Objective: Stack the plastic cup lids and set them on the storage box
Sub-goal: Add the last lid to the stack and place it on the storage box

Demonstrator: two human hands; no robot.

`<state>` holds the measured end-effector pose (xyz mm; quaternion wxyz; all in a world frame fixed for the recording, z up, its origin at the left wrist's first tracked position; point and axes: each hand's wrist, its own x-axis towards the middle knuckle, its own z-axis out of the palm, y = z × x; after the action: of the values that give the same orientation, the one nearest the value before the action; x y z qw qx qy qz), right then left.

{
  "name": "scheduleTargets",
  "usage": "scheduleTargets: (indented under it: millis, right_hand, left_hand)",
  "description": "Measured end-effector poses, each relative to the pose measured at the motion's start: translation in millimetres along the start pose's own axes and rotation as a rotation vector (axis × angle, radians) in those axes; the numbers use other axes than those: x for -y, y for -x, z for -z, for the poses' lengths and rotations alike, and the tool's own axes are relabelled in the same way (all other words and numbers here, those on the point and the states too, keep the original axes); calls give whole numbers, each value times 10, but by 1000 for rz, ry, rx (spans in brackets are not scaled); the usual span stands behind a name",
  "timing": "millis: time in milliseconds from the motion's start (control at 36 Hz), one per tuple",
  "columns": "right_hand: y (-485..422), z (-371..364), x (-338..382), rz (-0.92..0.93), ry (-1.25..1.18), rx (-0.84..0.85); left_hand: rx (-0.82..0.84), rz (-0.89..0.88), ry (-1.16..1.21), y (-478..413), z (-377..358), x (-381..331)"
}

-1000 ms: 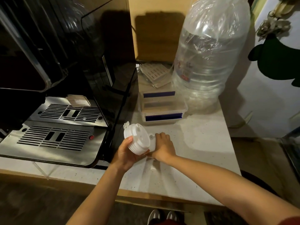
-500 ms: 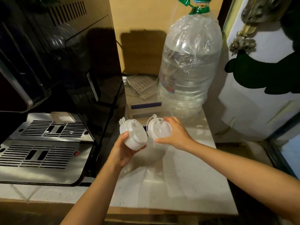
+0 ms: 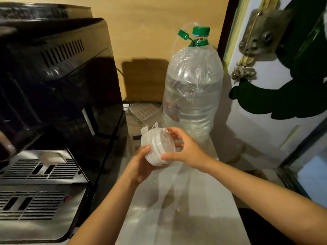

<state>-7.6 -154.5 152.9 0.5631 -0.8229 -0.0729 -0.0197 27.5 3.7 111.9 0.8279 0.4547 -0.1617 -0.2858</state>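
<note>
A stack of white plastic cup lids (image 3: 155,146) lies on its side in the air above the pale counter (image 3: 180,206). My left hand (image 3: 139,165) grips the stack from below and the left. My right hand (image 3: 184,149) holds the outermost lid against the stack's right end, thumb under it and fingers over its top. The clear storage box (image 3: 133,141) with a blue strip stands behind the hands, mostly hidden by the lids.
A black coffee machine (image 3: 58,96) with a steel drip tray (image 3: 35,188) fills the left side. A large water bottle (image 3: 192,92) with a green cap stands at the back right, beside a white wall (image 3: 261,110). A slotted plastic piece (image 3: 143,111) lies behind the box.
My right hand lifted a single lid off the counter, carried it to the stack in my left hand and pressed it onto the end. Both hands rose; the view tilted up.
</note>
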Motion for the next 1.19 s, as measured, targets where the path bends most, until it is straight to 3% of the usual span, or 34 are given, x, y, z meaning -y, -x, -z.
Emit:
scheduleTargets:
  millis: [194,417,1194]
  right_hand:
    - [-105,84,6,35,19,0]
    - [-249,110,-63,58,23,14]
    - [-643,227,-404,92,132,89]
  left_hand:
    - [92,-23,-64,-122,-17,-89]
    - [36,11,-56,-291,55,-96]
    - [89,76,11,-725,335,7]
